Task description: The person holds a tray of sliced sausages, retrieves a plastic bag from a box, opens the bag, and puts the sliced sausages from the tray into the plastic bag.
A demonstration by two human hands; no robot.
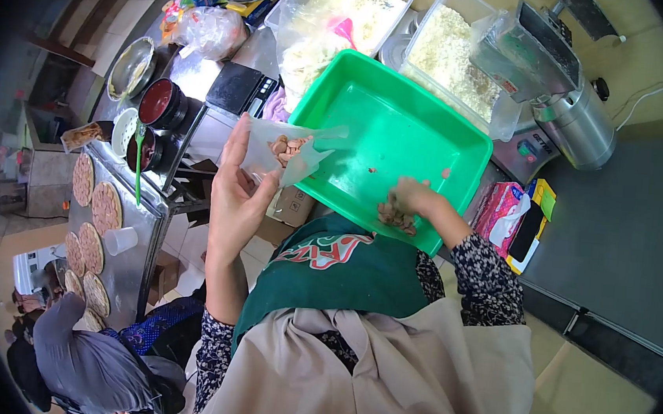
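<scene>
My left hand [238, 191] holds a small clear plastic bag [317, 147] between thumb and fingers, its mouth pointing toward the green tub. Inside the bag lie several light brown slices [285, 149], perhaps sausage. My right hand [414, 194] is down in the near right corner of the green plastic tub [374, 77], its fingers closed around brownish meat pieces [395, 217]. A few small pink scraps stick to the tub's floor and side.
Behind the tub stand two clear containers [448, 48] of pale shreds, a pink scoop [343, 28] in one. A black scale [235, 88] sits left, a metal machine [575, 126] right. Topped pizza bases [107, 207] cover a left table; another person [89, 359] is lower left.
</scene>
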